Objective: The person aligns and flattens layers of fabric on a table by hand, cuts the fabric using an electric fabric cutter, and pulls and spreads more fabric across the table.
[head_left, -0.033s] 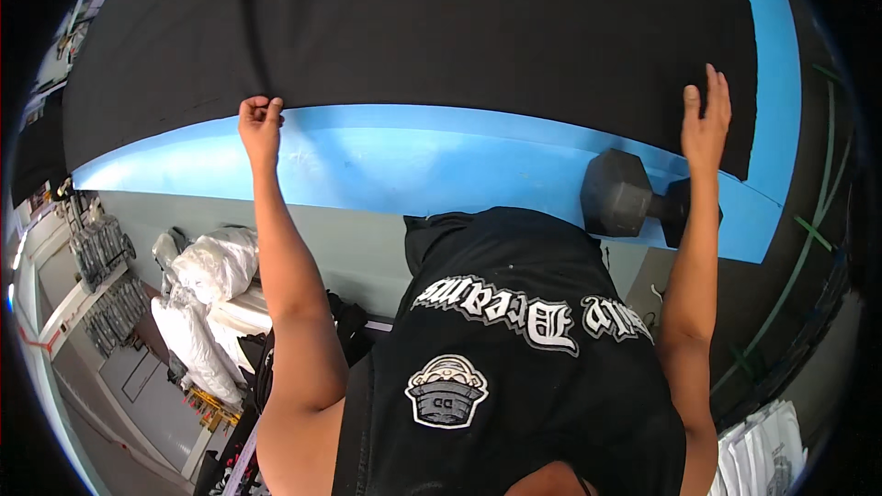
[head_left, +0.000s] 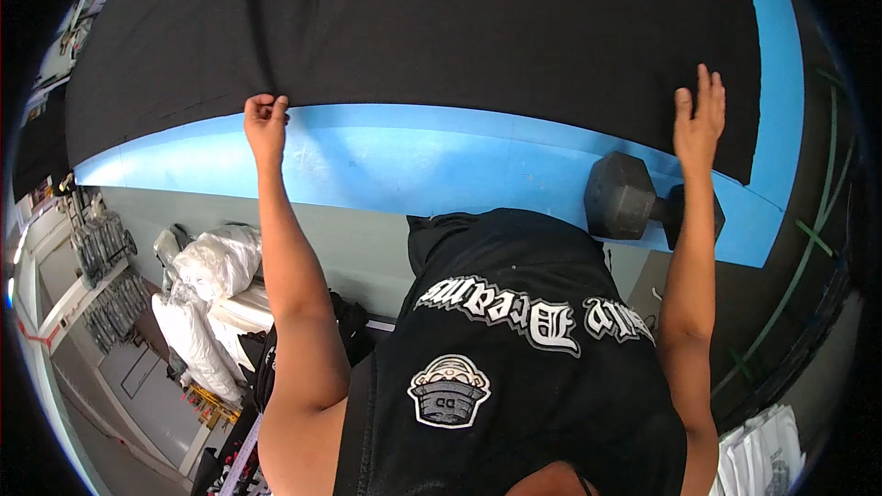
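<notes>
A wide sheet of black fabric (head_left: 514,28) lies over the blue tabletop (head_left: 395,161), its near edge running across in front of me. At that edge my left hand (head_left: 266,129) is closed, with thumb and fingers pinching the fabric. Long folds run away from me through the cloth beyond this hand. Toward the right end, my right hand (head_left: 700,124) is open on the fabric near its corner, fingers stretched away from me and thumb apart. A black hexagonal dumbbell (head_left: 620,195) rests on the tabletop's near edge, partly hidden behind my right forearm.
Below the table on the left are white plastic-wrapped bundles (head_left: 216,266). Racks with grey hanging items (head_left: 101,243) stand farther left. White packages (head_left: 763,455) lie at the lower right. Green tape lines (head_left: 813,237) mark the dark floor to the right.
My right hand has shifted slightly left over the fabric. My left hand keeps its pinch at the edge. The whole view has moved a little.
</notes>
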### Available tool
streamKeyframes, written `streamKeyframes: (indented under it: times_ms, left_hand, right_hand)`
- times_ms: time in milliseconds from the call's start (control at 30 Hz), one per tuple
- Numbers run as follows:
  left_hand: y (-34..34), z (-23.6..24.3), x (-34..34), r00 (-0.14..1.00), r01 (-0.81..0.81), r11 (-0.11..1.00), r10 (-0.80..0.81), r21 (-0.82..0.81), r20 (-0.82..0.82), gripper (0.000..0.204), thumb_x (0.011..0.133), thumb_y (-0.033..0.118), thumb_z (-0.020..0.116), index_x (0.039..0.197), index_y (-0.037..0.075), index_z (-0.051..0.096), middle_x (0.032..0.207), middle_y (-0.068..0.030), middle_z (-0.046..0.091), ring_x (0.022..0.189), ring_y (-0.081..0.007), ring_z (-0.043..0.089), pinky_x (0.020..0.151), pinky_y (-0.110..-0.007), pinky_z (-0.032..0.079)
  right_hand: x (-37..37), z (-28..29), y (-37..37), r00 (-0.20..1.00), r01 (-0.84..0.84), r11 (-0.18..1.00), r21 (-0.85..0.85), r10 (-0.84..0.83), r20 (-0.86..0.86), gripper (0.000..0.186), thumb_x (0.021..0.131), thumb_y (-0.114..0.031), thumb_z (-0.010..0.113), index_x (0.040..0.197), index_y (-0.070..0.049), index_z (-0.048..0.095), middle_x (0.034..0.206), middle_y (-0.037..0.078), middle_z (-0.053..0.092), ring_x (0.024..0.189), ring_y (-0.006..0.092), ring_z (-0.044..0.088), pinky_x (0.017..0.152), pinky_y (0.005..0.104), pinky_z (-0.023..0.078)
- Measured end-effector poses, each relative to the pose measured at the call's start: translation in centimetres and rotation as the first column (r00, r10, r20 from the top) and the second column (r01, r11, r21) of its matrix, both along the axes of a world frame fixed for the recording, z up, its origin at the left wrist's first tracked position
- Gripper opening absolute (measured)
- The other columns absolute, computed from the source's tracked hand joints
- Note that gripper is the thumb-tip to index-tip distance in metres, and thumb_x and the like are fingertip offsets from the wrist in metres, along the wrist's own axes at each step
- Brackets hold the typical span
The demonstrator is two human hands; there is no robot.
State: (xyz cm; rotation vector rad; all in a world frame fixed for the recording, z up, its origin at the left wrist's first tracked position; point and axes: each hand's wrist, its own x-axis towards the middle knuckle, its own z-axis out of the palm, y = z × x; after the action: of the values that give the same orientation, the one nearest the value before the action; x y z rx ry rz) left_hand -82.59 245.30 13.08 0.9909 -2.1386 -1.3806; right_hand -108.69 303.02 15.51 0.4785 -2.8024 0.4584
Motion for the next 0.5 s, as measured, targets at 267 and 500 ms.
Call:
streamKeyframes:
  times_ms: [267, 500]
  left_hand:
    - [0.1, 0.7, -0.9, 0.962, 0.049, 0.994, -0.022, -0.094, 0.270, 0.016, 0.083, 0.010, 0.067, 0.082, 0.003, 0.053, 0.066, -0.0012, 0.054, 0.059, -0.0073, 0.049, 0.056, -0.022, 0.043]
    - [9.3, 8.9, -12.0, 0.978, 0.139, 0.397, -0.197, -0.907, 0.064, 0.028, 0.085, 0.029, 0.063, 0.097, 0.003, 0.065, 0.101, -0.0133, 0.063, 0.097, -0.0324, 0.058, 0.086, -0.042, 0.043]
  right_hand:
    - [1.3, -4.4, 0.9, 0.996, 0.052, 0.973, 0.226, -0.067, 0.058, 0.064, 0.090, -0.060, 0.038, 0.144, -0.027, 0.031, 0.151, 0.013, 0.023, 0.141, 0.0336, 0.015, 0.110, 0.0587, 0.007]
    - [1.8, -4.1, 0.4, 0.994, 0.058, 0.976, 0.210, -0.076, 0.082, 0.062, 0.090, -0.057, 0.041, 0.144, -0.026, 0.033, 0.150, 0.013, 0.025, 0.141, 0.0340, 0.016, 0.109, 0.0592, 0.008]
